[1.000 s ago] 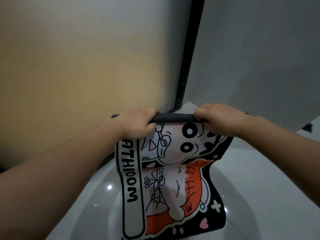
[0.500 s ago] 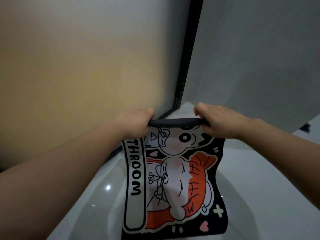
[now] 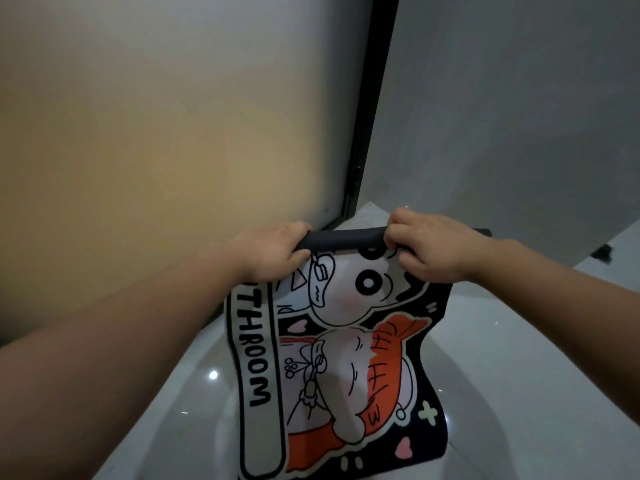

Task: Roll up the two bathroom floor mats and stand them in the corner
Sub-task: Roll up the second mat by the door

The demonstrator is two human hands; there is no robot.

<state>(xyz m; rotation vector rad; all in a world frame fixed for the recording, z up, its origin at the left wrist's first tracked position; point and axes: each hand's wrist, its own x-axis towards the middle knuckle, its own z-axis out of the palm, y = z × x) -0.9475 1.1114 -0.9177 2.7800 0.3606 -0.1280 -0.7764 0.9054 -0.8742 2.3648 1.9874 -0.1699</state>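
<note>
One cartoon mat [image 3: 346, 358] hangs nearest me over the glossy floor [image 3: 519, 375], and I see the left hand [image 3: 273, 251] and right hand [image 3: 429, 251] each curled tight round its dark rolled top edge [image 3: 346, 239], frosted door [image 3: 173, 133] and black frame [image 3: 367, 116] just beyond.

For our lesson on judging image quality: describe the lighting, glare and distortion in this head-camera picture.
Head view: dim, with a warm yellowish glow on the frosted wall panel; small glare spots on the glossy pale floor; wide-angle stretch enlarges the forearms; the cartoon-printed black bath mat is sharp, lettering legible.
</note>
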